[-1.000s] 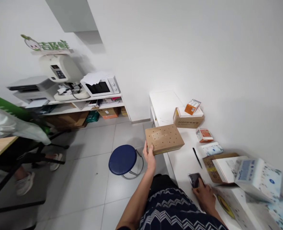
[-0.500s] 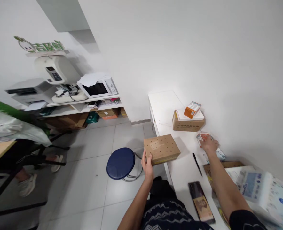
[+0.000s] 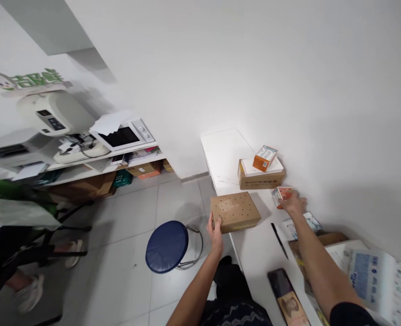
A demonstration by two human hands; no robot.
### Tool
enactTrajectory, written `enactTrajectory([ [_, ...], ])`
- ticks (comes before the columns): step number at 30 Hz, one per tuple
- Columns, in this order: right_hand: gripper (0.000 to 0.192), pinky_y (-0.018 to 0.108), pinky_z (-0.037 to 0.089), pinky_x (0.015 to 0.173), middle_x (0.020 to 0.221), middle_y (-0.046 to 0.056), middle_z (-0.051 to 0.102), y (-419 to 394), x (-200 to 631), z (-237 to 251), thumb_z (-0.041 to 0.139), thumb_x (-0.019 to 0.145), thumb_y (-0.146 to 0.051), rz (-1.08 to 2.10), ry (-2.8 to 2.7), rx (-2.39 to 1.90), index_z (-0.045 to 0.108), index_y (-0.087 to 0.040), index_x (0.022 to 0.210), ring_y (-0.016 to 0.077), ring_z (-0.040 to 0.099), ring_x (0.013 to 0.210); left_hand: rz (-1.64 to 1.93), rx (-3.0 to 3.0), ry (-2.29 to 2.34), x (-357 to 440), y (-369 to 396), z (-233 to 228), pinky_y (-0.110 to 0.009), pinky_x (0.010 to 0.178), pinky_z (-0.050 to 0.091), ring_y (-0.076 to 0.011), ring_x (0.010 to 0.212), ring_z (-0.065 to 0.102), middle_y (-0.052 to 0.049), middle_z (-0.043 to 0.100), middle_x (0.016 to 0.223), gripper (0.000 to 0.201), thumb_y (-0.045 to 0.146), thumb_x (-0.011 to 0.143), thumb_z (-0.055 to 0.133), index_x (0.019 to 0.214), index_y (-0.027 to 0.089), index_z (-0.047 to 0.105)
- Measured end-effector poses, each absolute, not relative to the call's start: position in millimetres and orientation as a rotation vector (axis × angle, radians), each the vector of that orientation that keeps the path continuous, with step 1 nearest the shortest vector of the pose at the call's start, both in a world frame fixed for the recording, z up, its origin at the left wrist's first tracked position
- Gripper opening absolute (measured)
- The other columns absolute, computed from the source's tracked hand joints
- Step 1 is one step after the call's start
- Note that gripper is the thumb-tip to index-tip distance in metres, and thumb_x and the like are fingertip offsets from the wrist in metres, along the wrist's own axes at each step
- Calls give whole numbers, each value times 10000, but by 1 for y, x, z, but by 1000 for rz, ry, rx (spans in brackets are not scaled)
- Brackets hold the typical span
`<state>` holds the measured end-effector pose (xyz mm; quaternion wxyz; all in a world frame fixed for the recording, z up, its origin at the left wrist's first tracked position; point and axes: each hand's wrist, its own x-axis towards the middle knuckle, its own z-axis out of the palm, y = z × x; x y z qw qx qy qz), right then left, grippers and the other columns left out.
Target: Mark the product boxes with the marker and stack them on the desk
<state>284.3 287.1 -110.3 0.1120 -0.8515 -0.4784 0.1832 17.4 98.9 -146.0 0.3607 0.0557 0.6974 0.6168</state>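
My left hand (image 3: 215, 231) grips the near left edge of a brown cardboard box (image 3: 236, 210) dotted with small holes, held at the table's left edge. Over on the right, my right hand (image 3: 294, 203) has its fingers around a small orange and white box (image 3: 282, 195), partly hidden under them. Just behind it stands a larger brown carton (image 3: 261, 182) with a flat white box (image 3: 251, 168) on top. Another orange and white box (image 3: 265, 158) rests tilted on that white one. A soft white packet (image 3: 311, 222) lies beneath my right wrist.
On the white table (image 3: 254, 244) lie a black pen (image 3: 279, 240) and a phone (image 3: 288, 296). Wipes packs (image 3: 373, 276) fill the right side. A blue stool (image 3: 166, 246) stands left of the table. Further left are a microwave (image 3: 123, 136) on a shelf and a seated person's legs (image 3: 26, 290).
The view has turned slightly right. My right hand and the small orange and white box have shifted a little away from the white packet. My left hand still holds the holed box.
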Motion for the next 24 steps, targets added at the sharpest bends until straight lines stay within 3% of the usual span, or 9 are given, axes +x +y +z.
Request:
enactTrajectory([
  [7, 888, 470, 380, 994, 1238, 217, 482, 244, 285, -46, 672, 784, -502, 329, -1426, -2232, 305, -149, 1511, 397, 458, 1205, 1502, 321, 1739, 56, 150, -168, -373, 1183, 356, -274, 1415, 442, -119, 481, 1494, 599, 398, 866, 622, 1429, 221, 522],
  [15, 981, 542, 373, 1046, 1231, 212, 501, 177, 271, -17, 698, 663, -566, 311, -1210, -1920, 419, -103, 1483, 416, 429, 1240, 1369, 485, 1456, 116, 189, -162, -365, 1218, 283, -281, 1472, 367, -137, 438, 1566, 788, 471, 806, 682, 1490, 160, 442],
  [20, 981, 530, 404, 1034, 1220, 144, 577, 166, 260, -22, 759, 622, -584, 553, -1099, -1841, 472, -160, 1459, 347, 546, 1115, 1226, 502, 1259, 114, 191, -144, -398, 1194, 301, -307, 1449, 401, -131, 486, 1538, 772, 578, 766, 699, 1409, 180, 548],
  [24, 907, 435, 485, 960, 1060, 55, 691, 158, 233, -26, 805, 630, -541, 1054, -912, -1580, 491, -231, 1422, 279, 638, 1001, 1168, 481, 1160, 75, 167, -115, -504, 1138, 332, -343, 1315, 522, -166, 588, 1415, 777, 698, 807, 563, 1372, 166, 579],
])
